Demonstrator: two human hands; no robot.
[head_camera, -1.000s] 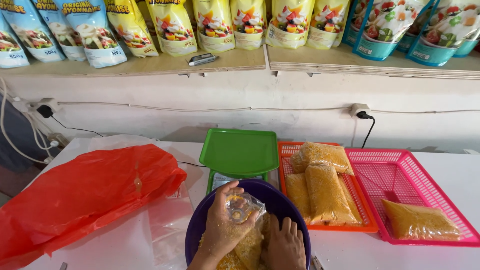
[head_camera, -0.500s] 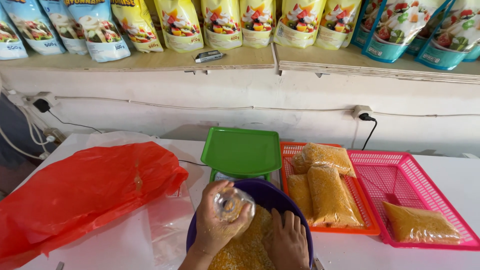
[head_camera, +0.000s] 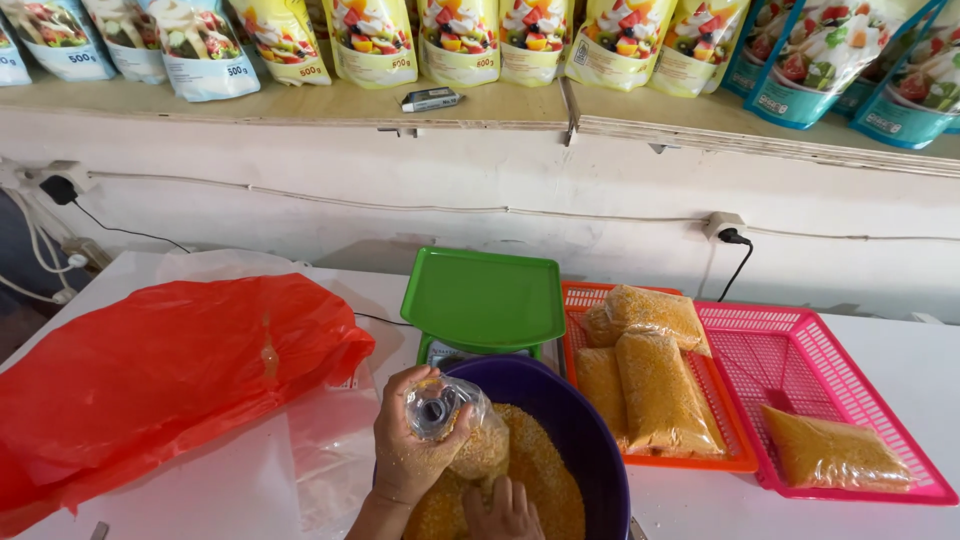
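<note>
Holding clear bag over purple bowl, left hand, yellow pouches shelved

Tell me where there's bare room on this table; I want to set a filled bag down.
The pink basket is mostly bare beside its one packet. White tabletop shows behind it. The green scale tray is bare. Crowded: the orange basket full of packets, the purple bowl with both hands, and the red bag on the left.

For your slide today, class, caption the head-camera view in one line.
Left hand holds a clear bag over a purple bowl of yellow crumbs; right hand scoops.
</note>
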